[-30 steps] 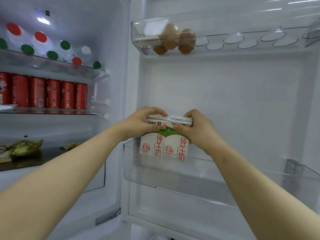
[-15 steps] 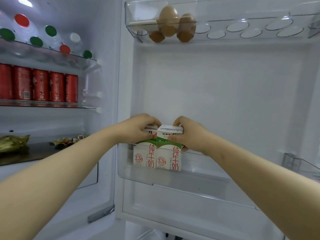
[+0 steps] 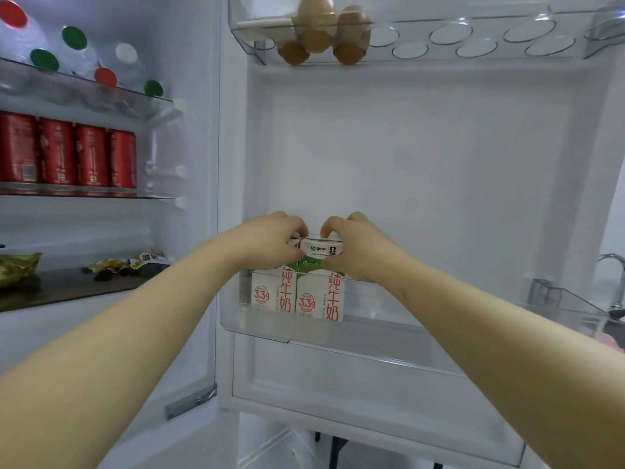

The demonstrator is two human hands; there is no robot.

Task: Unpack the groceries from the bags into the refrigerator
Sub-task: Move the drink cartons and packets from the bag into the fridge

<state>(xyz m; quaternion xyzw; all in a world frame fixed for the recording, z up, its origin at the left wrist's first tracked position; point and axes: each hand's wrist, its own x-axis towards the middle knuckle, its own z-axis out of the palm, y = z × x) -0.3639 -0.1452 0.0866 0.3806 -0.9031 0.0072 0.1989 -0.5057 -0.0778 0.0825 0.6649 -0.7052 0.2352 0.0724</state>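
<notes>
While both cartons sit low in the clear plastic door bin (image 3: 257, 328) at its left end, the risk is in the let-go: pull away unevenly & one box could tip sideways into the long empty stretch of bin to the right, since nothing braces it there. A knuckle catching the bin's front lip on the way out could drag a carton up w/ it too.

Left hand (image 3: 270, 240) is curled over the top of the left white-and-green milk carton w/ red lettering (image 3: 270, 292), fingers closed on its upper edge. Right hand (image 3: 355, 247) does the same on the matching right carton (image 3: 319, 297), thumb pressed on the front face, fingers hooked over the back. Both grips are closed on the boxes, not yet released.

Cartons stand upright, touching side by side, fronts facing out; "3.3g" badge & green band show through the bin wall. Corners look square, no dents or leaks I can spot. Bases seem to rest on the bin floor, tho the frosted plastic blurs that.

Up top, brown eggs (image 3: 316, 25) sit in the door's egg tray. Far left, red cans (image 3: 72, 155) line a glass shelf.
</notes>
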